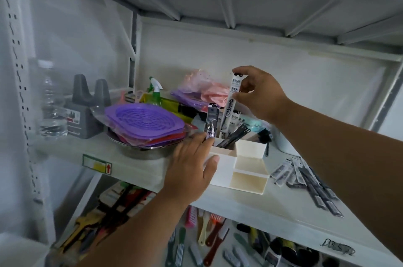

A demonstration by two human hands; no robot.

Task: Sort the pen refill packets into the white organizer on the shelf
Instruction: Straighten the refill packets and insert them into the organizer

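The fingers (pixel 236 96) of the right hand (pixel 259 94) pinch a long white pen refill packet (pixel 232 100) near its top end, thumb low and forefinger hooked over the top, holding it upright with its lower end down in the tall back compartment of the white organizer (pixel 222 170). The left hand (pixel 192 168) steadies the organizer's wall at about 9 o'clock, thumb pressed on the front face and fingertips pinching a darker, clear-fronted packet (pixel 211 122) that stands upright at the same compartment's edge. Other dark packets (pixel 234 136) lean inside it already, and the two shallow front trays look unfilled. A loose fan of refill packets (pixel 305 181) lies flat on the shelf (pixel 283 205) at 3 o'clock of the organizer, well apart from both hands. These packets look light, thin and slightly springy, with glossy film that could slip, so a pinch across the flat faces near one end probably suits them best. At 9 to 10 o'clock sit purple mesh mats (pixel 144 122) stacked on a steel bowl (pixel 139 151).
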